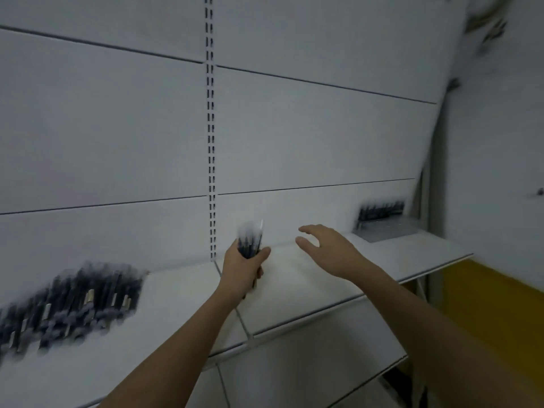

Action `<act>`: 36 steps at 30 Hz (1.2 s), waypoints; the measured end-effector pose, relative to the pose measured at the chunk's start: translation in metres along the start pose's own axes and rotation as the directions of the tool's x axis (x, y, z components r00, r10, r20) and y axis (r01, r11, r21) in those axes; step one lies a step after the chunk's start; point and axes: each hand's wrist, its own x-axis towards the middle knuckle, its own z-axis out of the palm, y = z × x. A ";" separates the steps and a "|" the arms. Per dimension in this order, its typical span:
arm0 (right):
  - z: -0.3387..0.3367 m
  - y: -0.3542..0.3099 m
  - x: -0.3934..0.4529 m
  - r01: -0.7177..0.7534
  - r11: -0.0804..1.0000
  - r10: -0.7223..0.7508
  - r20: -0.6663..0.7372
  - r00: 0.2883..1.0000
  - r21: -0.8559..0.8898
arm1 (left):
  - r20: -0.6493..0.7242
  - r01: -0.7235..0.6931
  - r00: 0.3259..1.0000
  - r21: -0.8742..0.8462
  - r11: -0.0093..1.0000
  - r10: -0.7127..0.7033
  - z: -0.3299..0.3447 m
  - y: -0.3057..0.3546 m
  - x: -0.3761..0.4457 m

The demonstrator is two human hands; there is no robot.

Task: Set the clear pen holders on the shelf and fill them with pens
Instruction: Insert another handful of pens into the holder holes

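the left hand [240,269] grips a bundle of dark pens [250,241], fingers [262,254] curled round the barrels, the tips pointing up. the bundle is held above the white shelf [309,284], just right of the slotted upright [210,128] on the back panel. the right hand [329,250] hovers over the shelf to the right of the bundle, fingers spread and relaxed, holding nothing. a clear pen holder [382,228] with dark pens stands at the far right end of the shelf. a blurred mass of dark pens [79,301] lies on the shelf left of the upright.
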 end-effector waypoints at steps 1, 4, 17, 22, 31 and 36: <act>-0.012 0.015 -0.004 -0.015 1.000 0.015 -0.013 1.000 -0.010 | 0.025 -0.004 1.000 -0.002 1.000 0.004 0.019 0.003 0.001; -0.044 0.065 -0.017 -0.052 0.998 0.051 -0.032 0.998 -0.036 | 0.095 -0.006 0.995 -0.017 1.000 0.008 0.081 0.012 0.000; -0.130 0.282 -0.073 -0.217 0.954 0.228 -0.030 0.973 0.205 | 0.288 0.057 0.957 -0.051 0.997 -0.040 0.338 0.029 -0.025; -0.144 0.317 -0.048 -0.113 0.883 0.187 -0.121 0.975 0.456 | 0.294 0.080 0.953 -0.038 0.996 -0.065 0.385 0.022 -0.013; -0.149 0.385 0.033 -0.098 0.682 0.309 -0.164 0.937 0.725 | 0.470 0.062 0.883 -0.093 0.994 -0.011 0.461 -0.001 0.079; -0.170 0.430 0.088 -0.065 0.565 0.372 -0.184 0.910 0.822 | 0.561 0.040 0.828 -0.050 0.998 -0.005 0.495 -0.022 0.135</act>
